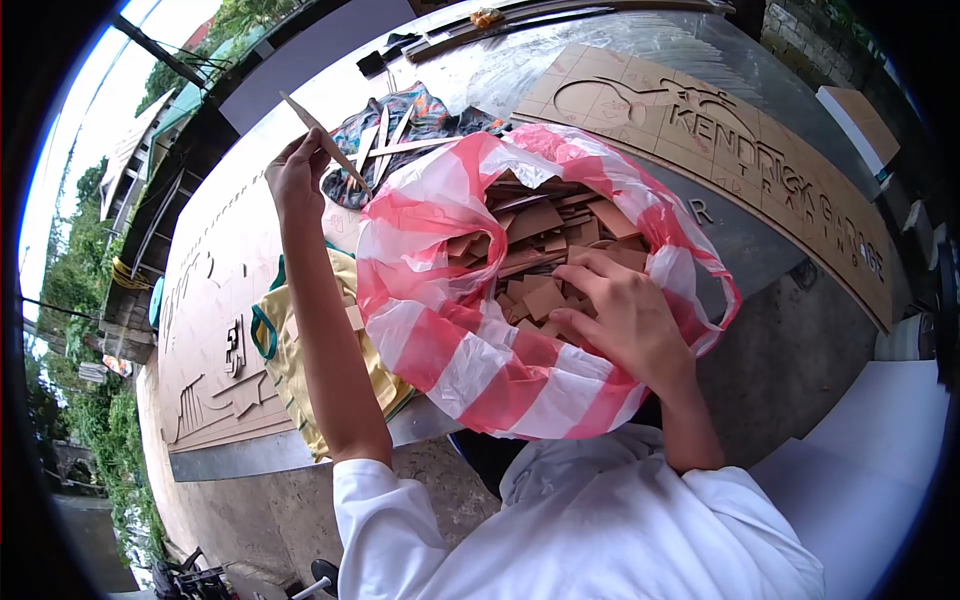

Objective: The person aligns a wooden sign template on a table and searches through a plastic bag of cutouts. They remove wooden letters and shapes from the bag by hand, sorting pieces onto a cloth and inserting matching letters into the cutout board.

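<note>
A red-and-white striped plastic bag (500, 370) stands open in front of me, filled with flat brown offcuts (540, 222). My left hand (298, 172) is raised left of the bag, its fingers closed on a long thin pointed strip (335, 148). Inside the bag opening, my right hand (615, 305) rests on the offcuts with its fingers apart, palm down. Whether a piece is under those fingertips is hidden. Several similar pale strips (385, 150) lie on a patterned multicoloured cloth (425, 108) behind the bag.
A yellow cloth with green edging (300, 330) hangs over the near table edge. A large board with cut lettering (700, 125) lies at the back right. Another cut board (205, 375) is at the left. Dark strips (500, 30) lie along the far edge.
</note>
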Available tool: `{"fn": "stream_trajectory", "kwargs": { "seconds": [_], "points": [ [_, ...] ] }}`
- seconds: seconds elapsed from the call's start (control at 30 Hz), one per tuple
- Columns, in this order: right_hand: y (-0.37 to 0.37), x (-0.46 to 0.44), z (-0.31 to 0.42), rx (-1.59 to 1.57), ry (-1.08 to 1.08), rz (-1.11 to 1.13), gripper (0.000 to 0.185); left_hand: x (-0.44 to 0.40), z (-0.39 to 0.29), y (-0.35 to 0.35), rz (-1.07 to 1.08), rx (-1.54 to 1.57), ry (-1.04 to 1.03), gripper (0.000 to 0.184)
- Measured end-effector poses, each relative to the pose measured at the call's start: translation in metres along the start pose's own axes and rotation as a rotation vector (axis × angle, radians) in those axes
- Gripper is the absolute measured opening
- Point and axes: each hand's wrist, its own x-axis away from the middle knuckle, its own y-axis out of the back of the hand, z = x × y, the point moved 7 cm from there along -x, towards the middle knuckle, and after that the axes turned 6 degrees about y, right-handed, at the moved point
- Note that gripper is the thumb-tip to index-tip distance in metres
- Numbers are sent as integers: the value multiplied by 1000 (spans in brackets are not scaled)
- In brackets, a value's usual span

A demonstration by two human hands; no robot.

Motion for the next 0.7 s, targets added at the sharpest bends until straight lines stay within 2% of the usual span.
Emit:
{"fn": "stream_trajectory", "kwargs": {
  "seconds": [0.07, 0.1, 0.2, 0.27, 0.3, 0.37, 0.4, 0.43, 0.5, 0.53, 0.6, 0.63, 0.7],
  "points": [
    [0, 1, -3, 14, -34, -44, 32, -49, 45, 19, -38, -24, 123, 10],
    [2, 3, -6, 36, -64, -89, 33, -52, 53, 21, 39, -73, -4, 8],
    [11, 1, -19, 153, -125, -98, 36, -95, 94, 35, -45, -134, 127, 7],
    [12, 0, -20, 194, -118, -73, 37, -123, 126, 48, -178, -291, 331, 10],
    [12, -1, -21, 232, -107, -49, 38, -122, 129, 38, -172, -290, 338, 10],
    [13, -4, -25, 250, -118, -42, 37, -115, 120, 25, -286, -791, 274, 17],
    [12, -5, -26, 263, -114, -41, 37, -118, 118, 19, -125, -937, 221, 24],
    [10, -6, -28, 261, -116, -34, 37, -118, 120, 19, -125, -939, 228, 24],
    [11, -7, -30, 262, -113, -97, 38, -117, 108, 12, -228, -1108, 85, 30],
    [11, -7, -31, 262, -118, -91, 38, -110, 97, 6, -227, -1104, 62, 35],
    [23, -8, -28, 217, -78, -266, 38, -116, 93, 4, -129, -854, 105, 33],
    [27, -10, -25, 216, -86, -264, 38, -109, 76, -2, -72, -752, 106, 32],
    [36, -8, -34, -265, -273, -415, 37, -74, 29, -27, 11, -663, -54, 30]
  ]
}}
